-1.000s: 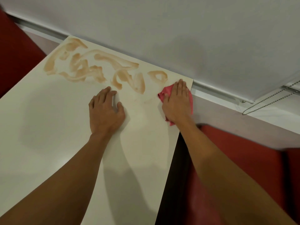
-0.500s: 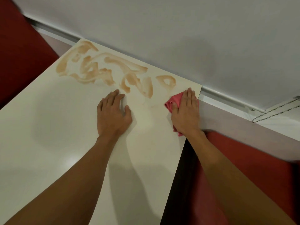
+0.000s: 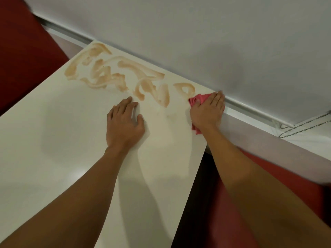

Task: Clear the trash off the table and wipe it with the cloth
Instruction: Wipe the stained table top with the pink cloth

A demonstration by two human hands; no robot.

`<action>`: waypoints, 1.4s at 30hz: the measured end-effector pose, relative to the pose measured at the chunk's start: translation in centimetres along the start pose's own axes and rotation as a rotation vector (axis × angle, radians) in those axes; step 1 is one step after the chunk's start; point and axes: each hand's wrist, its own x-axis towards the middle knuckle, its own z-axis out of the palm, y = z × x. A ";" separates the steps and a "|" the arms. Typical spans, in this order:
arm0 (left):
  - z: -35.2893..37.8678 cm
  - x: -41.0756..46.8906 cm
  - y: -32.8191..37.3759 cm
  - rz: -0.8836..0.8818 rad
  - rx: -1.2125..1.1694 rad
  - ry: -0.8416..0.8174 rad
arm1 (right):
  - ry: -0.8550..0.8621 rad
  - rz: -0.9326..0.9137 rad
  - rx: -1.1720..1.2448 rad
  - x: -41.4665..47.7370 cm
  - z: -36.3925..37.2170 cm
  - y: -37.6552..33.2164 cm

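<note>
Crumpled pink-red cloth [image 3: 198, 100] was mostly covered by the right hand [image 3: 207, 111]; only a bunch by the thumb and a scrap below the wrist showed. Far right corner of the cream rectangular table [image 3: 53, 140] was hidden under them. Table ran off the left and bottom edges. Left forearm [image 3: 71, 203] and right forearm [image 3: 259, 194] were cut at the bottom. Metal bead chain [image 3: 304, 129] was clipped by the right edge. Dark red padded seat [image 3: 279, 178] was blurred.

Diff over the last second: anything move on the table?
The right hand slid the red cloth a little farther away, into the far right corner of the table by the wall. Nothing was gripped or released. The left hand stays flat on the table, and the brown smears look untouched.
</note>
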 end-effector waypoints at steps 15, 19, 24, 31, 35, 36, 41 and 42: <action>0.2 0.2 -0.1 0.002 -0.002 -0.005 | -0.116 -0.295 -0.061 -2.9 -0.3 0.3; 0.1 0.0 -0.1 -0.002 -0.004 -0.013 | -0.076 -0.309 -0.110 -1.4 0.4 -2.0; 0.0 0.0 0.0 -0.001 0.014 -0.013 | -0.102 -0.488 -0.108 -5.1 -0.2 1.7; 0.0 0.0 -0.1 -0.004 0.007 -0.007 | -0.083 -0.318 -0.144 -1.0 0.1 -2.4; -0.1 0.0 0.0 -0.012 0.007 -0.030 | -0.148 -0.591 -0.115 -4.2 -0.9 1.7; -0.2 0.0 0.0 -0.016 0.008 -0.037 | -0.124 -0.532 -0.119 -4.0 -1.0 2.1; -0.1 0.0 -0.2 -0.003 0.006 -0.025 | -0.059 -0.251 -0.126 -0.7 -0.2 -2.2; -0.1 0.0 -0.2 0.000 0.004 -0.022 | -0.073 -0.318 -0.126 -1.3 -0.1 -2.6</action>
